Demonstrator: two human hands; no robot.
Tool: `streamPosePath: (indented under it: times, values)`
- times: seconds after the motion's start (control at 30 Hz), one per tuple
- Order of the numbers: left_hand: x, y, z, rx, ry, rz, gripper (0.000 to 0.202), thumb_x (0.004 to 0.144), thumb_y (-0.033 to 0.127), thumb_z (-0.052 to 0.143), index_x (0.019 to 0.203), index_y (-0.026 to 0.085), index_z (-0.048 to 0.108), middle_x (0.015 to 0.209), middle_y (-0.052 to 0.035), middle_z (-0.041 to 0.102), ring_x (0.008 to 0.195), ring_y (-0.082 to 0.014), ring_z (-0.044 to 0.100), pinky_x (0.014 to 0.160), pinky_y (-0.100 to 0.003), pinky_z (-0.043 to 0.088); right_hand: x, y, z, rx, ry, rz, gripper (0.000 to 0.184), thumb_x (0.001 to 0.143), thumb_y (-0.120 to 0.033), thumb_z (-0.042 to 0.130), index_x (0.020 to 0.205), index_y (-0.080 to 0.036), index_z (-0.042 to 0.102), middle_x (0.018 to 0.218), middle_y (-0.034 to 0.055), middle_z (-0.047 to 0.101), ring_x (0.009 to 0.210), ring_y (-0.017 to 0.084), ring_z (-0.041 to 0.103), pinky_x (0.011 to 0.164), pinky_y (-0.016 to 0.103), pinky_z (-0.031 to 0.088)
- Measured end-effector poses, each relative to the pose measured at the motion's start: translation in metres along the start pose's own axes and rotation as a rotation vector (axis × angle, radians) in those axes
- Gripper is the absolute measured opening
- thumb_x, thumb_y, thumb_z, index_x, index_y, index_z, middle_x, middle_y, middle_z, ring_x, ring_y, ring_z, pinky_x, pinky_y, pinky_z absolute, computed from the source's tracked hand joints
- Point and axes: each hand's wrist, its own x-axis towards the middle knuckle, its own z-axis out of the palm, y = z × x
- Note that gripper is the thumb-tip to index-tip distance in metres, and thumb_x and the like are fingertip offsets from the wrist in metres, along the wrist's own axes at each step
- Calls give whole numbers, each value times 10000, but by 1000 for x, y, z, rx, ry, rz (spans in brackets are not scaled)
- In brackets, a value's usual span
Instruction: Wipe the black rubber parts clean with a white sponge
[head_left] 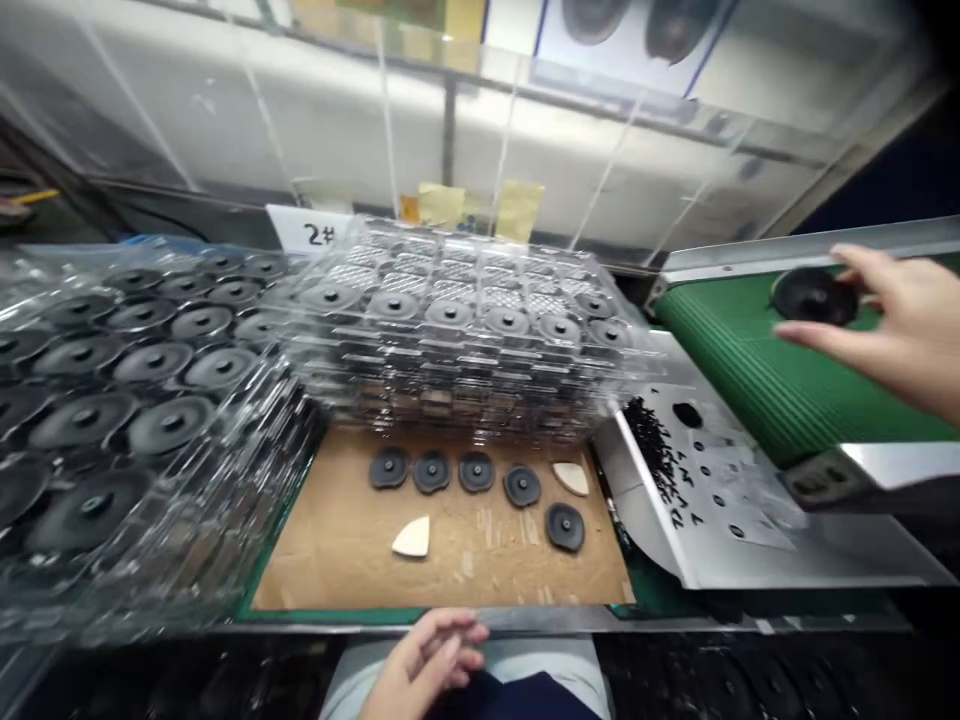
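Note:
My right hand [892, 315] grips a round black part [814, 297] by its edge, between thumb and fingers, above the green conveyor belt [720, 340]. Low in the view, my left hand [435, 660] is just in front of the table edge, its fingers loosely bent and apart with nothing visible in them. Past it lies a cardboard sheet [337, 560] bearing several dark round parts with raised centres, such as this dark disc [477, 470]. Two cream wedge-shaped pads also rest there, one nearer the middle [413, 538] and one at right [571, 477].
Stacked clear plastic trays [465, 345] stand behind the cardboard, their top one part filled with dark discs. More filled trays [150, 360] crowd the left side. To the right sits a white board [720, 540] with small black pieces and handwriting. A metal conveyor bracket [862, 480] juts out there.

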Motion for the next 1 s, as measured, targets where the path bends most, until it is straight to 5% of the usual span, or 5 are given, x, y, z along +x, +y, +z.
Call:
streamPosePath:
  times: [0.17, 0.33, 0.6, 0.8, 1.0]
  values:
    - [-3, 31, 9, -172, -52, 231, 503, 582, 444, 791, 1053, 308, 679, 1210, -90, 637, 1056, -275, 613, 854, -380, 486, -123, -127, 25, 601, -405, -526, 617, 741, -474, 691, 1302, -289, 512, 1177, 88, 631, 1035, 260, 622, 841, 375, 538]
    - [-2, 33, 17, -237, -210, 190, 715, 434, 328, 880, 1106, 351, 637, 1261, -76, 587, 1044, -258, 610, 859, -356, 479, -215, -221, 72, 1031, -566, -323, 701, 656, -446, 775, 1271, -250, 502, 1140, 92, 648, 1049, 243, 627, 878, 326, 545]
    - [-11, 42, -32, -425, 53, 101, 627, 536, 388, 829, 1116, 265, 624, 1331, -121, 540, 1090, -316, 600, 919, -397, 468, -238, -268, 119, 925, -601, -252, 669, 788, -446, 651, 1349, -212, 370, 1252, 118, 584, 1126, 221, 585, 900, 322, 527]
    - [-21, 54, -67, -604, 131, 186, 615, 627, 326, 794, 1194, 276, 563, 1248, -103, 616, 1129, -301, 592, 1056, -453, 360, -242, -298, 183, 817, -536, -280, 273, 827, -292, 597, 1091, -225, 605, 1224, 117, 597, 1172, 317, 505, 961, 539, 425]
    - [-20, 60, -74, -709, 139, 234, 591, 590, 371, 807, 1132, 283, 587, 1215, -87, 645, 1116, -286, 607, 1089, -484, 306, -261, -304, 202, 814, -454, -284, 224, 892, -247, 483, 1020, -217, 665, 1253, 138, 567, 1144, 294, 519, 916, 526, 454]
